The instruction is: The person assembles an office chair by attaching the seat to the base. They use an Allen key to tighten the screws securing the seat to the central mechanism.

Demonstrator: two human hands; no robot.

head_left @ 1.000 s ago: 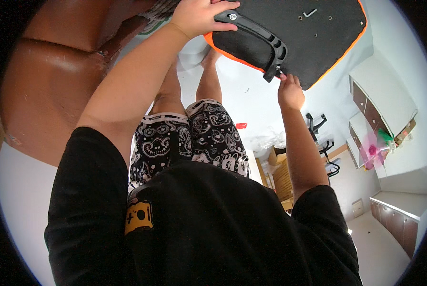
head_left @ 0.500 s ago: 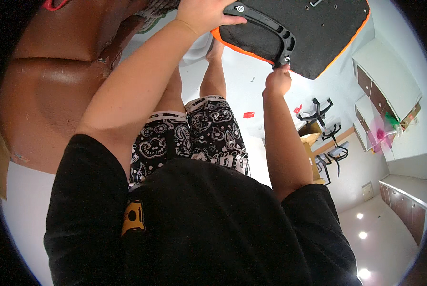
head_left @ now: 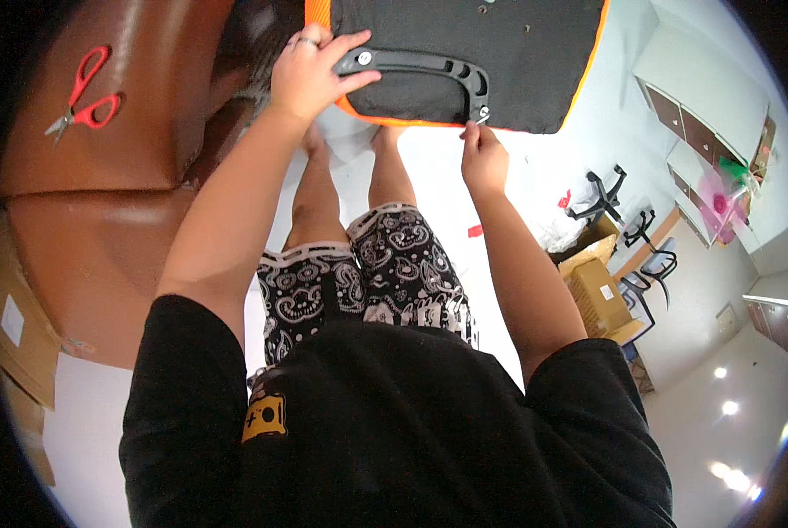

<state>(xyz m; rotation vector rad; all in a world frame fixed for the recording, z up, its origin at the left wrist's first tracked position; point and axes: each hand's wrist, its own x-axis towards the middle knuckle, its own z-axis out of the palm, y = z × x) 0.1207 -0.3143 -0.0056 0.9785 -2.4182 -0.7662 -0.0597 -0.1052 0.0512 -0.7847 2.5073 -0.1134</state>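
A black seat panel with an orange rim (head_left: 535,62) lies upside down in front of me at the top of the view. A dark grey plastic armrest bracket (head_left: 429,75) rests on it. My left hand (head_left: 310,70) presses flat on the bracket's left end, fingers spread, a ring on one finger. My right hand (head_left: 484,157) pinches a small metal piece, apparently a screw or tool tip, at the bracket's right end; it is too small to name.
Red-handled scissors (head_left: 82,97) lie on a brown cardboard box (head_left: 113,158) at the left. More cardboard boxes (head_left: 598,286) and black chair bases (head_left: 601,198) stand on the white floor at the right. Wooden cabinets (head_left: 702,132) line the far wall.
The view has shifted so the seat panel sits higher and the scissors show. My left hand went from gripping the panel's edge to pressing flat on the bracket; my right hand stays at its right end.
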